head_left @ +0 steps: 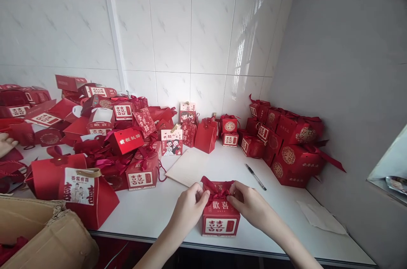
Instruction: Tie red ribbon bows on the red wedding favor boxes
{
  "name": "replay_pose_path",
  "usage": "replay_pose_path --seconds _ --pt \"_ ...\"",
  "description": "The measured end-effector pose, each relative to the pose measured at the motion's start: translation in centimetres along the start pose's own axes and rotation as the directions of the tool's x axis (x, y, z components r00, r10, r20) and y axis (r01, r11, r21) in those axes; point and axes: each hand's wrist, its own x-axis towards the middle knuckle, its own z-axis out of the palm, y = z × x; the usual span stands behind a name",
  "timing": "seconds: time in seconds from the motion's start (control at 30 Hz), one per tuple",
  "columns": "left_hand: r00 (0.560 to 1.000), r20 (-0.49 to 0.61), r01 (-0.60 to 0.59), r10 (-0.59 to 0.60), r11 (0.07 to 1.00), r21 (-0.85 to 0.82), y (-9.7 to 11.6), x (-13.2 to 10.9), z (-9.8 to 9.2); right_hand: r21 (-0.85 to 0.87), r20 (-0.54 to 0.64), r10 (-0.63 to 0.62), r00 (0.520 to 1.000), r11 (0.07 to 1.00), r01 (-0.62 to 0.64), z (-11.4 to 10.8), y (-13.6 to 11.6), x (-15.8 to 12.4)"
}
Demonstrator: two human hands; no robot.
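Observation:
A small red gift box (220, 218) with white-and-gold characters stands near the front edge of the white table (152, 214). A dark red ribbon bow (216, 189) sits on its top. My left hand (190, 203) pinches the left side of the ribbon, fingers closed. From the other side, my right hand (248, 201) pinches the ribbon's right end. Both forearms reach in from the bottom of the view.
Several red gift boxes are piled at the left (95, 133) and stacked at the right against the grey wall (286, 146). A black pen (255, 176) and a beige paper sheet (189, 166) lie behind the box. A cardboard carton (41, 235) sits bottom left. Another person's hand (6, 144) shows at the left edge.

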Motion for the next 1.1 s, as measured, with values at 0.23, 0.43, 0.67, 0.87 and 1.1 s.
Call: replay_pose_path --seconds 0.23,0.43,0.67,0.87,1.1 --pt "0.999 -0.041 -0.006 0.003 0.998 -0.064 -0.6 0.2 0.1 0.082 -0.04 -0.033 0.999 0.996 0.036 -0.7 0.8 -0.6" --pt "0.995 0.049 0.091 -0.085 0.985 -0.145 -0.8 -0.2 -0.1 0.181 0.01 0.138 0.99 0.974 -0.137 -0.2 0.8 -0.2" --pt "0.988 0.153 0.038 0.015 0.939 -0.343 -1.9 0.2 0.1 0.475 0.051 0.108 0.993 0.872 -0.12 1.4 1.3 0.2" --pt "0.983 0.181 0.068 0.021 0.879 -0.472 -2.0 0.3 0.1 0.813 0.175 0.057 0.983 0.555 -0.177 1.9 2.9 -0.2" --pt "0.978 0.2 0.173 -0.066 0.793 -0.584 -2.1 0.6 0.3 0.946 0.14 0.1 0.985 0.28 -0.163 3.7 4.0 -0.3"
